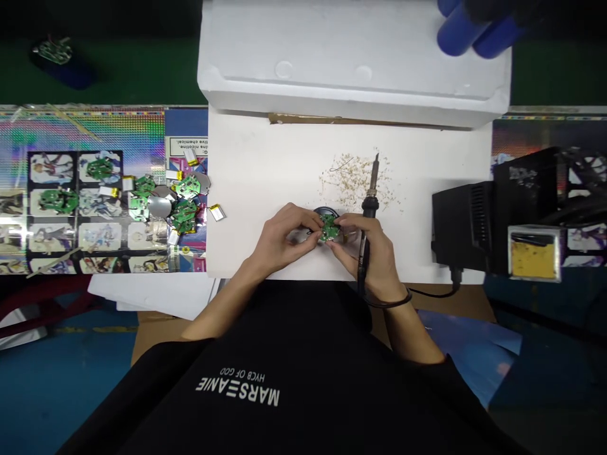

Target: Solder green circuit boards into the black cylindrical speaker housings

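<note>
A small green circuit board [331,229] is held low over the white work surface, in front of my body. My left hand [287,237] pinches its left edge between thumb and fingertips. My right hand [377,256] grips its right side with thumb and forefinger. That same hand also holds a soldering iron [370,203], its tip pointing away from me and its handle lying across the fingers. A dark round rim [326,210] shows just behind the board; the rest of that part is hidden. The iron's cord loops around my right wrist.
Solder crumbs [351,177] lie scattered beyond my hands. Circuit boards [184,215] and small battery cells are heaped at left, one cell [217,212] on the white surface [246,164]. A white foam block [351,82] stands behind. A black box [462,221] and a yellow-sponge tin [535,256] are at right.
</note>
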The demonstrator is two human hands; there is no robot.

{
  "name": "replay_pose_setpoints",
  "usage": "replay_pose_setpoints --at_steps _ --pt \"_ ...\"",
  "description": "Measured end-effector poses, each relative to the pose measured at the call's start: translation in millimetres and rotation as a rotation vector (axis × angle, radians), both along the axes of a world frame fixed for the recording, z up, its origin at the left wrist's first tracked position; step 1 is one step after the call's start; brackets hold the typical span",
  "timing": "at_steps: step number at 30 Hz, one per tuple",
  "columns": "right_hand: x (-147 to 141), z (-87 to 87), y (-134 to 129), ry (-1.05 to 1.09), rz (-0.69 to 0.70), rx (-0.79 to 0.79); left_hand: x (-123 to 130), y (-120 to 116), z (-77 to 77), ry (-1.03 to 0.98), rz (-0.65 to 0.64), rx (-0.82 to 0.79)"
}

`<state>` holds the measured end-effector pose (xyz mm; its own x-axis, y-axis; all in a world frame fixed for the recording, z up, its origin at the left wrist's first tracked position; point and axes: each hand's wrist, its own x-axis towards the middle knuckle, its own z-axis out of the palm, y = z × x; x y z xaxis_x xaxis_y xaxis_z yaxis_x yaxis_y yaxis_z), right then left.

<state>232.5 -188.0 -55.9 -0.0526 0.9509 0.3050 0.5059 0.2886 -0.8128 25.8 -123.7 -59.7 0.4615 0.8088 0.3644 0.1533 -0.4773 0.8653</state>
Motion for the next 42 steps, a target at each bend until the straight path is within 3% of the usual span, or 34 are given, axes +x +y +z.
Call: replay_pose_setpoints --at_steps 9,12,15,18,24,29,42 --pt "13 10.4 10 0.028 0.111 0.01 -2 1 -0.5 0.075 -0.05 0.135" --pt "11 20.6 3 0.157 0.006 0.006 -4 3 4.1 0.147 -0.073 0.148" --pt "11 29.8 -6 0.465 -0.144 0.011 -7 7 9.3 0.192 -0.137 0.147" --pt "17 30.9 -16 0.612 -0.194 -0.018 -9 12 11.7 0.204 -0.177 0.139" --pt "33 21.9 -41 0.336 -0.169 0.057 -8 12 9.5 0.193 -0.175 0.131" --pt "34 27.4 -46 0.075 -0.139 0.144 -7 11 9.0 0.187 -0.164 0.136" --pt "30 30.4 -40 -0.01 -0.07 0.191 -7 12 9.0 0.194 -0.158 0.136"
